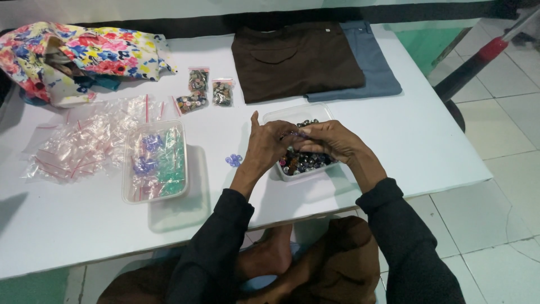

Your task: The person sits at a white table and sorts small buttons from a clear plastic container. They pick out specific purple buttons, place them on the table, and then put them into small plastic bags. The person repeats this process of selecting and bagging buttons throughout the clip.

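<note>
Your two hands meet above the clear tub of buttons (301,163) at the middle of the white table (427,141). Your left hand (265,145) has its thumb pointing up and its fingers curled in toward the right hand (329,141), whose fingertips pinch inward to meet them. Something small and pale, perhaps a little clear bag, sits between the fingertips of both hands, but it's too tiny and blurred to name for sure. Both hands are closed down to a fine pinch, hovering right over the tub's near half.

Around you: just left of your left wrist, a small lilac button cluster (233,160) lies loose on the tabletop. Further left sits a second clear tub (155,162), holding small bags with purple and green pieces. Beside it, a heap of empty clear bags with red strips (84,141) is spread out. Beyond, three filled little bags (203,90) lie close together. At the far left corner there's a flowery cloth bundle (79,56). Straight ahead of your hands, past the button tub, lies a folded brown garment (295,59), overlapping a folded blue-grey garment (371,62). Nothing lies between your hands and the tub; its far rim is near the brown cloth's edge.
</note>
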